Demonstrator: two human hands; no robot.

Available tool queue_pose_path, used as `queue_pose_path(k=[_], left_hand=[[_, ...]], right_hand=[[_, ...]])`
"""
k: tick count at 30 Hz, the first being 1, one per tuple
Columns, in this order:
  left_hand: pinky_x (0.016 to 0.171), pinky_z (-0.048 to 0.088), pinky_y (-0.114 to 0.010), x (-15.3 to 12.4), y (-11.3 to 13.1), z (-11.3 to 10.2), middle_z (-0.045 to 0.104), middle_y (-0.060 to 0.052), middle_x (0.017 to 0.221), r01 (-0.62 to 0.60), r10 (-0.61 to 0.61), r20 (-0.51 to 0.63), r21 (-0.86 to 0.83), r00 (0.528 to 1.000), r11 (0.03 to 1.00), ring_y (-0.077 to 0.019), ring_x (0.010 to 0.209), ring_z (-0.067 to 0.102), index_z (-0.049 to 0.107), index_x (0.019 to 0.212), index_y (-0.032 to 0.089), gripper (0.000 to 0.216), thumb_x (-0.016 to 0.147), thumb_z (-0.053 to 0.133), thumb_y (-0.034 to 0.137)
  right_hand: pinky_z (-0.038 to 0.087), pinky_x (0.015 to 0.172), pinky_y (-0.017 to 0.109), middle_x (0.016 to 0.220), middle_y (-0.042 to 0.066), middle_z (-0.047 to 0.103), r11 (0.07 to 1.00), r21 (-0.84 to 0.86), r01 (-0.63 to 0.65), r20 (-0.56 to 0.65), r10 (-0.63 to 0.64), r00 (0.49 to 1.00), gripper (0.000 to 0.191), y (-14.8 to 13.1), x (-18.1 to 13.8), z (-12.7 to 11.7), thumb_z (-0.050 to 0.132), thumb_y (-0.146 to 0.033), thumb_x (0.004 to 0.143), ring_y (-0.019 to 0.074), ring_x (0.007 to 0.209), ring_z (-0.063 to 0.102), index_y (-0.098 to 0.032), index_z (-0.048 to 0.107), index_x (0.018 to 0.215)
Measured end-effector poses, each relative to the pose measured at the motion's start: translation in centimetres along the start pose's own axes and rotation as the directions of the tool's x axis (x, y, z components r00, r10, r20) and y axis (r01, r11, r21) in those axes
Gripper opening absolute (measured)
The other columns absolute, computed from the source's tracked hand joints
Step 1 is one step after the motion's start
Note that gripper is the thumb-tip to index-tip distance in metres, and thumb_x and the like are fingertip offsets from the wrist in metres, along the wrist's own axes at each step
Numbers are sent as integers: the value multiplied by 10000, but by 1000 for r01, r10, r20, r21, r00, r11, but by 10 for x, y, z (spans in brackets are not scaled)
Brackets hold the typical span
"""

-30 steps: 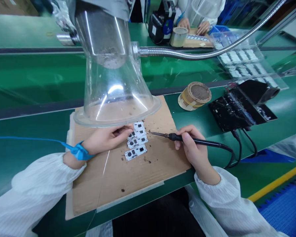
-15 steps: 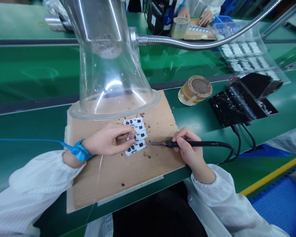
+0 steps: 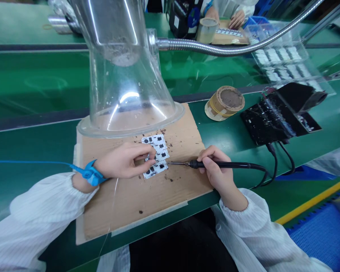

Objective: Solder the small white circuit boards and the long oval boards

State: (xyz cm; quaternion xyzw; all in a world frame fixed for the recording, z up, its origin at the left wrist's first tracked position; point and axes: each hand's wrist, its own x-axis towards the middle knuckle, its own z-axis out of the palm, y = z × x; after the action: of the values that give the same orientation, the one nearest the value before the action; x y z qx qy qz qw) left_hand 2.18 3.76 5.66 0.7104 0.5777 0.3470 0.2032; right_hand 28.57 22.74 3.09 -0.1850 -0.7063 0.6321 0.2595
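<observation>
Across the green surface (image 3: 45,145) lies a cardboard sheet (image 3: 138,196), with a clear hood (image 3: 130,94) at its eleven o'clock. At three, my right hand (image 3: 217,170) grips a soldering iron (image 3: 226,165); at nine, my left hand (image 3: 127,158) has its grip pinched over white circuit boards (image 3: 162,155), apparently on a thin wire (image 3: 113,204) hanging toward seven. With fingertips so near the iron's tip, a slip could burn me; a nudge could skew the boards.

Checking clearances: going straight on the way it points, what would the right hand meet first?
Probably the circuit board nearest the wearer, with the soldering iron in the right hand leading; whether iron and board touch is unclear.
</observation>
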Motion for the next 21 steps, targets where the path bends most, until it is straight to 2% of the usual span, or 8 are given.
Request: queue_pose_path(k=[7,14,21], left_hand=[[523,317,-210,1,-1,1,420,95,654,-30,29,15,13,999,999,-74,530,407,598,938,195,125,1054,611,151],[532,327,-211,1,-1,2,457,89,657,-23,23,14,10,1000,1000,-73,535,420,609,937,184,136,1069,596,158],[536,341,-205,2,-2,3,492,81,664,-9,8,38,18,999,1000,-74,543,454,613,927,180,153,1079,599,179]], right_hand=[[421,521,259,662,-23,625,994,-85,63,43,-59,997,232,-10,3,3,690,-364,1071,124,528,543,-227,708,885],[408,491,246,618,-31,599,999,-31,9,-4,-9,1000,262,-5,2,3,694,-421,1076,123,502,517,-226,703,901],[426,492,236,607,-31,611,998,-61,14,37,-12,999,260,-8,3,3,692,-409,1076,122,496,543,-222,706,896]])
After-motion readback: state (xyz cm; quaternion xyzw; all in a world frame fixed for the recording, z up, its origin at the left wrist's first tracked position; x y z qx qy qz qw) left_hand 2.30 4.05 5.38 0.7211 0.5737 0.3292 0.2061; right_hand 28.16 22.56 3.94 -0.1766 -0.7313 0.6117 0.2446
